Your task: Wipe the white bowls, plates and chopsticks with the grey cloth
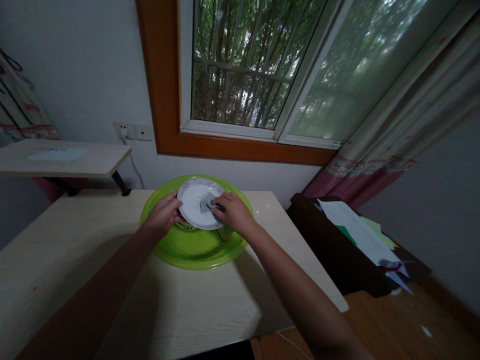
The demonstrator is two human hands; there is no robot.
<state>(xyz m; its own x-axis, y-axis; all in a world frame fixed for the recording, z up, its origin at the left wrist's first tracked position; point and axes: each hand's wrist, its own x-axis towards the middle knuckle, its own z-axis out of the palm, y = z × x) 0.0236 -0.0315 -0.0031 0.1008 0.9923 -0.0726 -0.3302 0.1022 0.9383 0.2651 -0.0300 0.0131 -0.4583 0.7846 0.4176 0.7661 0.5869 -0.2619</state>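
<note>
Head view: white plate with patterned rim, held above green basin; dark-marked item beneath, marks too small to read. Left hand: fingers gripping plate's left edge. Right hand: fingers curled, pinching grey cloth against plate.

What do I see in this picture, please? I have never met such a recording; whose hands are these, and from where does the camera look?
No machine here: these are one person's bare hands, seen by a camera worn on the head, looking forward and down. On the pale table stands a wide green basin, with a raised shelf at the left. The left hand holds a white plate by its edge over the basin. The right hand holds what looks like a grey cloth against it.
</note>
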